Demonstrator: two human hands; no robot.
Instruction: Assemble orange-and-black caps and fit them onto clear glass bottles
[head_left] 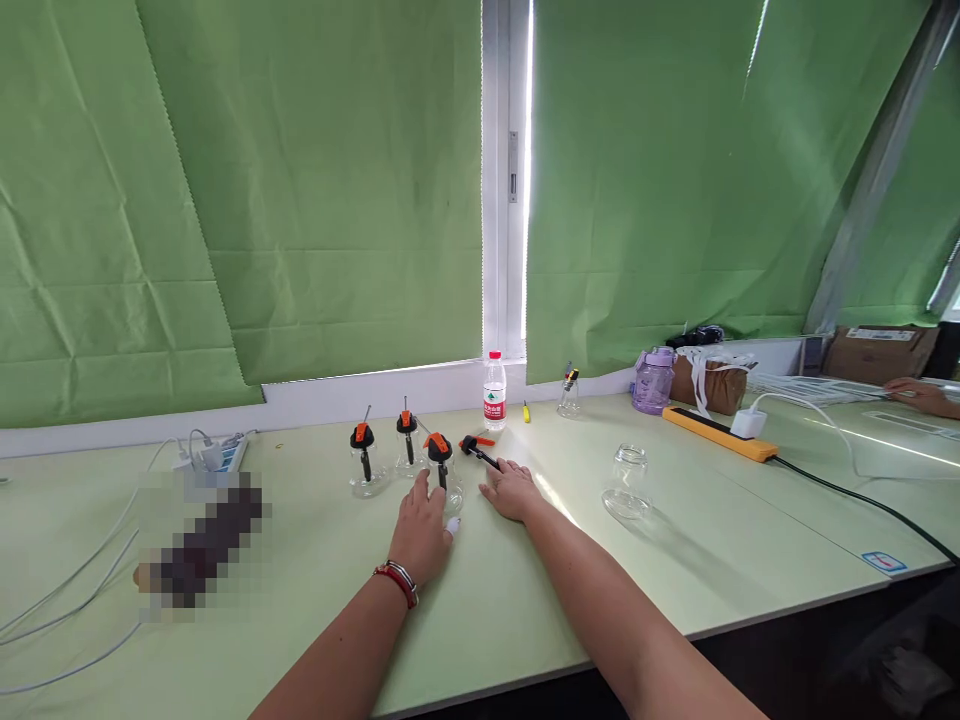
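My left hand curls at the front left of a glass jar topped by a black-and-orange lid, fingers and thumb against its lower part. A white covering is on my thumb. Two similar lidded jars stand beyond, one glass jar at the left and another glass jar behind. My right hand rests low on the table, its fingers closed at the end of the dark stem of a loose black-and-orange lid. An open glass jar stands to the right.
Behind are a water bottle, a yellow cutter and a small jar of tools. An orange power strip and purple bottle stand right; a white power strip lies left. Another person's hand is far right.
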